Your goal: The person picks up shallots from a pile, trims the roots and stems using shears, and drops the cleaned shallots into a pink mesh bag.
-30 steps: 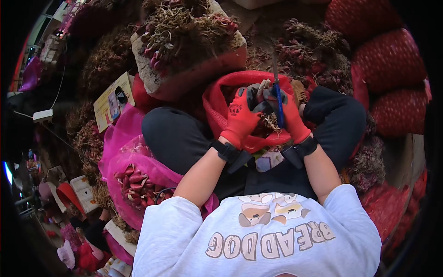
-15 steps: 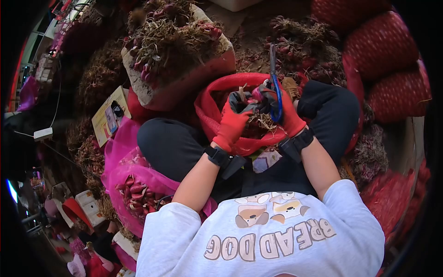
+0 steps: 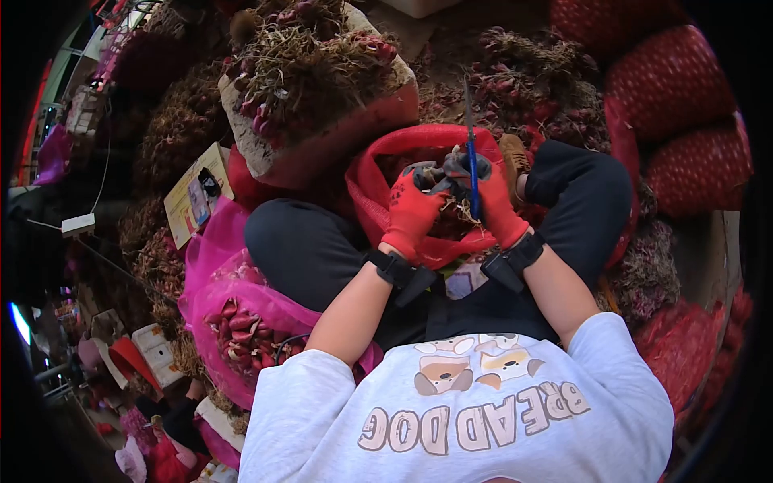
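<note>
Over a red mesh bag [image 3: 366, 181] lying between the legs, both gloved hands meet. My left hand [image 3: 417, 203], in a red and dark glove, has its fingers curled round something too hidden to make out. Blue-handled scissors [image 3: 473, 173] are in my right hand [image 3: 489, 193], their blades pointing away from the body and looking closed. Dry roots and stalks [image 3: 460, 213] show just below the fingers. At the left knee, a pink mesh bag [image 3: 211, 278] holds several red shallots [image 3: 241, 334].
A foam box [image 3: 282, 165] heaped with rooted shallots [image 3: 306, 72] stands ahead. Filled red mesh sacks [image 3: 672, 84] are stacked at the right. More shallots [image 3: 531, 76] lie beyond the bag. A card [image 3: 181, 201] leans at the left; a person [image 3: 173, 459] shows at lower left.
The scissors have turned more upright and edge-on. The purple-red bulb seen between my hands is now hidden by the fingers. The whole view has shifted slightly.
</note>
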Demonstrator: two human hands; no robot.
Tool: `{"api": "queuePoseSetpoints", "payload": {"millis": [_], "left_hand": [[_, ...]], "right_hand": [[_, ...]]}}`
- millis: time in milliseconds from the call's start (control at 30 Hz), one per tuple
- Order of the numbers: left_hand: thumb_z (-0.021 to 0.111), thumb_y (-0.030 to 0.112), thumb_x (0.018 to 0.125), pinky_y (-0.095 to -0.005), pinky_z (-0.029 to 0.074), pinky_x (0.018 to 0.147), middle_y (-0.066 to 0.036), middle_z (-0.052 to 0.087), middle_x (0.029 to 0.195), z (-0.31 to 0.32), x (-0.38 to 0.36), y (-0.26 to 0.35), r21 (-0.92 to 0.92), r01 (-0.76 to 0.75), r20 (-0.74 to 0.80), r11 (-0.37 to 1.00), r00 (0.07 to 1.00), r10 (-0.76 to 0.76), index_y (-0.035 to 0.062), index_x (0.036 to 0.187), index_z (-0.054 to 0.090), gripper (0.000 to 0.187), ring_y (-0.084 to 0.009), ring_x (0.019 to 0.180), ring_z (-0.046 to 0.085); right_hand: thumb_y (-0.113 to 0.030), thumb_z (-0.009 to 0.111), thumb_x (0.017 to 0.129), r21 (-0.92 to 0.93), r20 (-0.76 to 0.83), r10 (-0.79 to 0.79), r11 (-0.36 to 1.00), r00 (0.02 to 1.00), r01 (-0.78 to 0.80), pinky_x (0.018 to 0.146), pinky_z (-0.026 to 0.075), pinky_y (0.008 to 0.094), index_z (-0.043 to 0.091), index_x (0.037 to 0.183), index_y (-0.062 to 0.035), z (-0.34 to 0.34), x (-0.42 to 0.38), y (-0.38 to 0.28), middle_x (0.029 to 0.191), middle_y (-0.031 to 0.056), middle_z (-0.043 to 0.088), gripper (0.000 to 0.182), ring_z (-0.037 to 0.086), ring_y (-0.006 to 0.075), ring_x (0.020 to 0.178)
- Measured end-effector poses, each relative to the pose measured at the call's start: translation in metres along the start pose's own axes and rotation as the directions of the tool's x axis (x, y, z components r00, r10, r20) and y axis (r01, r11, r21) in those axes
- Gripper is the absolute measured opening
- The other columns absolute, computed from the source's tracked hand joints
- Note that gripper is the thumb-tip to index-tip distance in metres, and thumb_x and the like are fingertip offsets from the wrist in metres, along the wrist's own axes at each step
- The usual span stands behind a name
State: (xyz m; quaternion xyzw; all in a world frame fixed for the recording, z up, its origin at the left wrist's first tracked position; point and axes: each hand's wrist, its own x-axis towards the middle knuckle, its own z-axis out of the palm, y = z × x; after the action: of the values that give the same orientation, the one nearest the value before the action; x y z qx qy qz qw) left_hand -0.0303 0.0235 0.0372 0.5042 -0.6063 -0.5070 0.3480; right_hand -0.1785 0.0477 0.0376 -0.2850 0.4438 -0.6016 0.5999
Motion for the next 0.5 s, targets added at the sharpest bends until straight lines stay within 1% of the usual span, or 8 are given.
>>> {"api": "queuePoseSetpoints", "payload": {"millis": [33,67,133,167,233,333,433,500], "left_hand": [[0.076,0.007,0.071,-0.0274,0.049,0.079,-0.007,0.064,0.098,0.001,0.000,-0.003,-0.048,0.028,0.010,0.998,1.000,-0.027,0.0010,0.105,0.061,0.037,-0.0145,0.087,0.063],[0.076,0.007,0.071,-0.0275,0.049,0.079,-0.007,0.064,0.098,0.002,0.001,-0.005,-0.087,0.017,-0.009,0.996,1.000,-0.017,0.0009,0.105,0.061,0.038,-0.0147,0.087,0.063],[0.076,0.008,0.072,-0.0275,0.050,0.079,-0.008,0.065,0.099,0.004,0.001,0.002,-0.168,-0.009,-0.048,0.986,0.999,0.001,0.0006,0.106,0.061,0.038,-0.0150,0.088,0.063],[0.076,0.008,0.072,-0.0275,0.050,0.079,-0.008,0.065,0.099,0.002,0.000,0.005,-0.107,-0.017,-0.054,0.994,0.999,0.011,0.0005,0.106,0.061,0.038,-0.0151,0.088,0.063],[0.075,0.007,0.073,-0.0275,0.050,0.079,-0.008,0.065,0.099,-0.002,-0.003,0.020,0.015,-0.030,-0.063,0.999,0.998,0.031,0.0003,0.107,0.061,0.037,-0.0152,0.088,0.064],[0.074,0.006,0.073,-0.0278,0.050,0.078,-0.007,0.065,0.096,-0.001,0.000,0.010,-0.008,-0.073,0.014,0.997,0.997,0.073,0.0000,0.105,0.062,0.035,-0.0155,0.086,0.063],[0.073,0.004,0.072,-0.0279,0.050,0.077,-0.006,0.065,0.092,-0.005,0.000,0.007,-0.102,-0.013,-0.023,0.995,1.000,0.011,0.0000,0.100,0.063,0.029,-0.0159,0.084,0.064],[0.072,0.003,0.072,-0.0282,0.050,0.076,-0.007,0.065,0.092,-0.005,0.002,0.004,-0.018,-0.087,-0.036,0.996,0.996,0.086,-0.0002,0.097,0.063,0.027,-0.0156,0.084,0.063]], "right_hand": [[-0.010,0.067,0.083,-0.050,-0.018,-0.030,0.998,0.999,0.029,0.074,0.052,0.0266,0.060,0.107,0.0002,0.002,0.000,0.001,0.096,0.0058,0.066,0.027,0.064,0.0139,0.085],[-0.009,0.068,0.082,-0.100,-0.035,-0.063,0.993,0.997,0.059,0.073,0.052,0.0264,0.060,0.107,0.0003,0.003,0.000,0.001,0.096,0.0056,0.066,0.028,0.064,0.0137,0.085],[-0.008,0.069,0.081,-0.023,0.002,0.064,0.998,0.998,-0.064,0.075,0.052,0.0261,0.060,0.106,-0.0001,-0.009,0.006,-0.004,0.096,0.0052,0.066,0.028,0.064,0.0133,0.085],[-0.007,0.070,0.081,0.013,0.024,0.128,0.992,0.991,-0.128,0.075,0.052,0.0259,0.060,0.106,-0.0003,-0.013,0.008,-0.005,0.095,0.0050,0.066,0.028,0.064,0.0131,0.086],[-0.006,0.070,0.080,-0.028,0.059,0.060,0.998,0.996,-0.058,0.078,0.051,0.0258,0.060,0.107,-0.0001,-0.016,0.010,0.000,0.096,0.0057,0.065,0.029,0.063,0.0127,0.088],[-0.005,0.070,0.080,-0.101,0.063,-0.015,0.995,0.998,0.021,0.080,0.050,0.0258,0.060,0.105,-0.0002,-0.010,0.006,-0.001,0.097,0.0063,0.065,0.028,0.062,0.0121,0.090],[-0.004,0.071,0.079,-0.149,0.051,-0.021,0.988,0.998,0.028,0.082,0.050,0.0258,0.060,0.102,-0.0009,-0.005,0.002,-0.005,0.099,0.0065,0.065,0.025,0.061,0.0115,0.091],[-0.005,0.071,0.080,-0.180,0.053,-0.029,0.983,0.998,0.038,0.081,0.050,0.0256,0.059,0.099,-0.0017,0.000,0.001,-0.008,0.098,0.0060,0.065,0.023,0.061,0.0113,0.090]]}}
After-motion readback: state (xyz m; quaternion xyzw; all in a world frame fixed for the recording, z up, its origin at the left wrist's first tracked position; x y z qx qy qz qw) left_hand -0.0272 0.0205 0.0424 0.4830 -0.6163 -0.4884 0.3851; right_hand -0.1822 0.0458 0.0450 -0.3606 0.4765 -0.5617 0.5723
